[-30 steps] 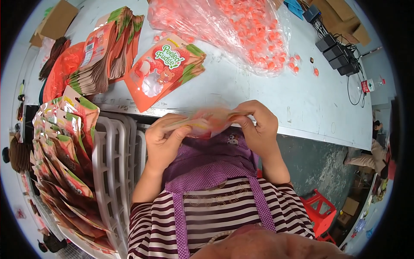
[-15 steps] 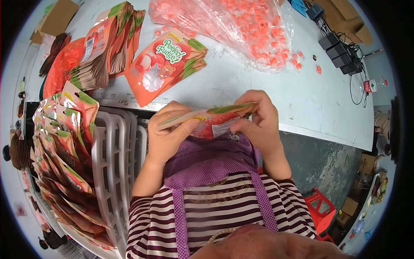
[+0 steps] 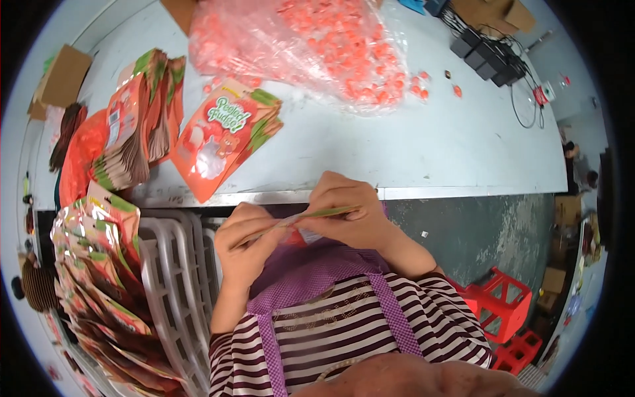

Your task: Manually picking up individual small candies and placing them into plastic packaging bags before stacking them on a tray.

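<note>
Between my two hands, just in front of the table's near edge, is a red and green candy pouch, its top edge facing up. My left hand pinches one end of that edge. Close beside it, my right hand is closed on the edge too, fingertips near the left thumb. Most of the pouch's body is hidden behind the hands. A small pile of flat matching pouches lies on the table ahead to the left.
Stacked pouches stand at the table's left. A plastic crate beside me holds many filled-looking pouches. A clear bag of wrapped red candies lies at the back. Black power adapters sit far right; a red stool stands on the floor.
My right hand has slid left along the pouch's top edge until close to the left hand. The pouch's front has tipped out of sight. The whole view has shifted.
</note>
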Demonstrator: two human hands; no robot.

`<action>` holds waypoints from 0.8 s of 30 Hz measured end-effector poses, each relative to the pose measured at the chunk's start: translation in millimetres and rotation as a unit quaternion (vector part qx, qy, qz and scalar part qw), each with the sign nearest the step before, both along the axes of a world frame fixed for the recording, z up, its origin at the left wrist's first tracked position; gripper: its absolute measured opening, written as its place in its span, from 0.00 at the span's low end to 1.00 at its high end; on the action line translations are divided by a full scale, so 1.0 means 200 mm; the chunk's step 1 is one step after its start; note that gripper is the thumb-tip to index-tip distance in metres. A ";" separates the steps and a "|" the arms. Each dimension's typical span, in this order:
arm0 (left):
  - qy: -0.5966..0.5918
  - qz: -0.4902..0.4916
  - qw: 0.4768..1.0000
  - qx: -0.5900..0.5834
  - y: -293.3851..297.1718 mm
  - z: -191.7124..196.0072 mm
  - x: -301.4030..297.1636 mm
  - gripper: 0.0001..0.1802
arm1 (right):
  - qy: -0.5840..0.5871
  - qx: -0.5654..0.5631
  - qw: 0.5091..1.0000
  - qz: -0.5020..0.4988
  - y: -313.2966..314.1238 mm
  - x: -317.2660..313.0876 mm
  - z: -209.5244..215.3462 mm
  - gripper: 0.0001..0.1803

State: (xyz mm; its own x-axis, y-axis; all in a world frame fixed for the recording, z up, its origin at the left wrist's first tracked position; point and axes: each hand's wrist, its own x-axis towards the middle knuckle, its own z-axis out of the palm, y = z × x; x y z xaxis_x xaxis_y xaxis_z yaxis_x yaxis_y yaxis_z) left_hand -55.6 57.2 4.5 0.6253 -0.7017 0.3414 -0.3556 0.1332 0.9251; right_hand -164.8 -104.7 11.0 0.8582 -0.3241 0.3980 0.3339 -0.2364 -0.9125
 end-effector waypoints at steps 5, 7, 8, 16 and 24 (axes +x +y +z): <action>0.072 0.016 0.997 -0.029 0.06 -0.01 0.03 0.09 | 0.009 -0.038 0.999 -0.005 -0.07 -0.04 0.00 0.05; 0.043 0.010 0.999 -0.012 0.07 -0.01 0.04 0.10 | 0.021 -0.053 0.998 -0.016 -0.08 -0.07 -0.01 0.05; 0.031 0.003 0.999 -0.016 0.08 0.00 0.04 0.10 | 0.013 -0.076 0.996 -0.033 -0.08 -0.07 -0.01 0.05; -0.040 -0.148 0.988 -0.022 0.16 -0.06 0.09 0.27 | -0.023 -0.081 0.991 -0.105 -0.05 -0.09 0.00 0.02; 0.221 -0.094 0.970 0.016 0.30 -0.01 -0.17 0.21 | -0.129 0.040 0.991 -0.014 0.00 0.00 -0.05 0.08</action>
State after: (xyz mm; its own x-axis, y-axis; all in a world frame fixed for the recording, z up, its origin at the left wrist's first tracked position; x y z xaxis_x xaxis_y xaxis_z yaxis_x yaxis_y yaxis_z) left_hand -89.7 116.5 2.6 0.5650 -0.8239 0.0438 0.1057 0.1250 0.9865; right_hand -164.2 -104.2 0.9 0.7214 -0.3851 0.5755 0.5533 -0.1791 -0.8135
